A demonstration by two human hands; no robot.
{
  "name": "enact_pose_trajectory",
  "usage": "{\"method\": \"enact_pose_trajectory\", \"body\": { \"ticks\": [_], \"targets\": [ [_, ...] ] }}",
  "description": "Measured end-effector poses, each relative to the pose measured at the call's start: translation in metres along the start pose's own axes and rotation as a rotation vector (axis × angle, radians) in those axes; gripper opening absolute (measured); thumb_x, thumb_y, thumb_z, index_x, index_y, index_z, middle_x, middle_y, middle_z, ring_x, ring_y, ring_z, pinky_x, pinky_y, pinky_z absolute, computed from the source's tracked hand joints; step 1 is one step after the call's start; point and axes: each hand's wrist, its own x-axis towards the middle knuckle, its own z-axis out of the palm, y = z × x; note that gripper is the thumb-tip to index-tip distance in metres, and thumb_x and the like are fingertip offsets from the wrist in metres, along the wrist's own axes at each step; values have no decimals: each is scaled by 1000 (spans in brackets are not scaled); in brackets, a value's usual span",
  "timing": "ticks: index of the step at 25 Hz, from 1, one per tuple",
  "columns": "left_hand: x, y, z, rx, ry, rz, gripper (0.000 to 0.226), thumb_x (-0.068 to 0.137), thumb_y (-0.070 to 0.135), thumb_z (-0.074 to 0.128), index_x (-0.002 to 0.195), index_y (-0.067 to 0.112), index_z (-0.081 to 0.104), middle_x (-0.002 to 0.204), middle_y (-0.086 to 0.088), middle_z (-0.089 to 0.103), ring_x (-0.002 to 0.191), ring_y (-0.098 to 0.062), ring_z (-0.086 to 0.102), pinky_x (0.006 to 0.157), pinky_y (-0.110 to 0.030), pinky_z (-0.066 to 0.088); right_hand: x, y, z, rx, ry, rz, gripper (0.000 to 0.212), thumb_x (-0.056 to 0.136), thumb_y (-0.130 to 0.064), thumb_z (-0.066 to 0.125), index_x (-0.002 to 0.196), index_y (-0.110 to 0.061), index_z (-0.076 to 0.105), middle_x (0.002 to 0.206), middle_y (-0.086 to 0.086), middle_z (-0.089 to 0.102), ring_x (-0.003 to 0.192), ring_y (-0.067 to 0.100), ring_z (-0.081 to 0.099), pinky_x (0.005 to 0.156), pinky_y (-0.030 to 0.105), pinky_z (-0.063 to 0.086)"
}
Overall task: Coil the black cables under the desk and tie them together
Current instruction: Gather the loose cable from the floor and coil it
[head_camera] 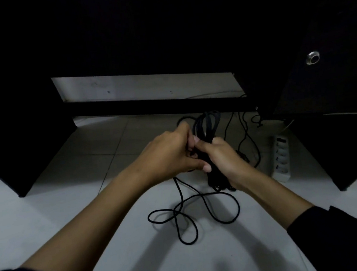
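**Loose cable gathered into a hank beneath a dark counter**

At the centre of the frame, a person's right hand (221,161) is wrapped round the waist of a bundle of black cable loops (207,124), holding it upright so the folded turns stand clear above the fist and cannot spring apart. The left hand (170,154) meets it from the left, fingers curled in against the bundle and pinching a strand there, apparently to guide the next turn onto the hank or start a wrap round its middle; which of the two cannot be told in this dim light.

Below the hands, in the lower centre, the uncoiled tail of the cable (191,214) lies in slack curls on the pale tiled floor (48,208), left free so it can feed upward without snagging. Thinner black leads (246,141) trail right of the hands toward a white power strip (281,159) lying at centre right, near the dark counter's side panel (340,139).

The coiling looks well under way, with a fair length of cable to take up before any tie is made.
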Motion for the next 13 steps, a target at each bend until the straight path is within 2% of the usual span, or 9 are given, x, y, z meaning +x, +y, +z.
{"method": "enact_pose_trajectory", "body": {
  "ticks": [3, 6, 9, 11, 13],
  "targets": [
    [3, -2, 1, -59, -12, -42, 59, 60, 47, 85, 89, 22, 40, 77, 9, 60, 69, -8, 58, 61, -31, 49, -4, -2, 5, -18, -42, 3, 23, 101, -28, 46, 95, -9, 59, 62, -4, 60, 48, 7, 51, 43, 19, 40],
    [-4, -7, 2, -381, -64, -43, 50, 71, 35, 82, 88, 19, 38, 72, 6, 56, 61, -5, 51, 57, -23, 43, -5, -8, 2, -93, -46, -8, 24, 101, -29, 47, 93, -12, 61, 60, -7, 61, 43, 0, 51, 39, 14, 36],
    [-15, -25, 7, -485, -90, 5, 23, 91, 28, 63, 94, 15, 44, 78, -8, 58, 71, -15, 57, 68, -34, 50, -4, -12, -7, -134, -48, -47, 28, 102, -29, 45, 81, -12, 54, 51, -4, 44, 40, 3, 38, 38, 14, 30],
    [-20, -32, 11, -517, -84, -14, 12, 95, 26, 56, 95, 15, 51, 81, -6, 62, 79, -24, 62, 78, -46, 53, -4, -11, -11, -133, -62, -66, 29, 101, -30, 44, 80, -11, 51, 52, -3, 37, 38, 3, 34, 39, 15, 29],
    [-21, -31, 13, -595, -4, -32, 13, 94, 20, 56, 93, 7, 54, 74, -6, 59, 70, -24, 59, 71, -45, 52, -5, -7, -10, -169, -101, -97, 32, 101, -33, 44, 78, -13, 51, 52, -4, 36, 38, 3, 33, 40, 15, 30]
  ]
}}
